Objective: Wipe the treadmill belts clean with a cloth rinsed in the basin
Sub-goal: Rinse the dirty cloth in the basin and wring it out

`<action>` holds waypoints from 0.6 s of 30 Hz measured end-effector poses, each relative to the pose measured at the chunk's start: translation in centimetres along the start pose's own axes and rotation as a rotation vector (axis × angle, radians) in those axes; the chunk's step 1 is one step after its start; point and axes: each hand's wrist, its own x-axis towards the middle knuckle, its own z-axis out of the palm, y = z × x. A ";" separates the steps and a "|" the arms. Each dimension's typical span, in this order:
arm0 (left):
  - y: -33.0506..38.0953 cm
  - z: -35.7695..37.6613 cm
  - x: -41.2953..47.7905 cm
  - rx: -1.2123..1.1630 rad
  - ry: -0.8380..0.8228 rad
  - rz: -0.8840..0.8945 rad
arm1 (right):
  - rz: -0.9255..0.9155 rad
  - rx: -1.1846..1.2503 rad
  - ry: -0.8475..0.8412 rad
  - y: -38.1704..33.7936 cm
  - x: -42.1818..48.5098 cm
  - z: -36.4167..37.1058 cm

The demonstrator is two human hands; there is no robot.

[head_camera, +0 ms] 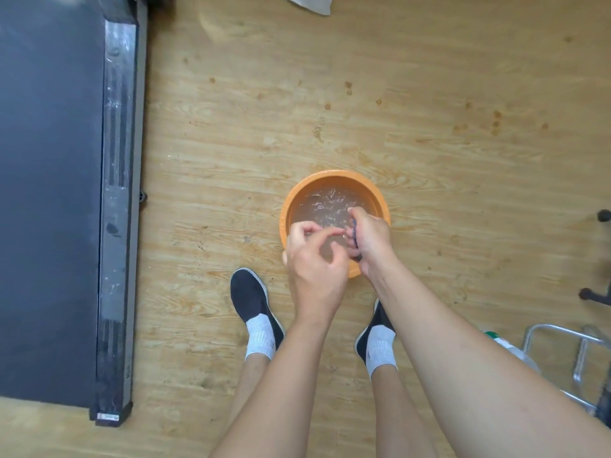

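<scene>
The treadmill [49, 193] lies well left of the basin [330, 176], which holds water. Over the basin's near side the right hand [372, 241] grips the dark cloth [354, 233], bunched in the fist. The left hand [314, 259], fingers curled, reaches beside the cloth; whether it pinches it I cannot tell. The wet cloth is likely soft, limp and dripping, so it is better to hold it bunched and wring it over the basin
</scene>
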 end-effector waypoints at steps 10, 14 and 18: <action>-3.1 -1.4 2.8 -0.124 -0.136 -0.552 | 0.017 -0.100 -0.055 0.3 1.1 2.0; -0.9 -0.7 4.0 -0.433 -0.420 -0.690 | 0.006 -0.052 -0.091 0.5 0.5 1.6; 2.0 1.1 4.1 -0.492 -0.656 -0.745 | -0.006 -0.072 -0.138 1.8 0.2 1.9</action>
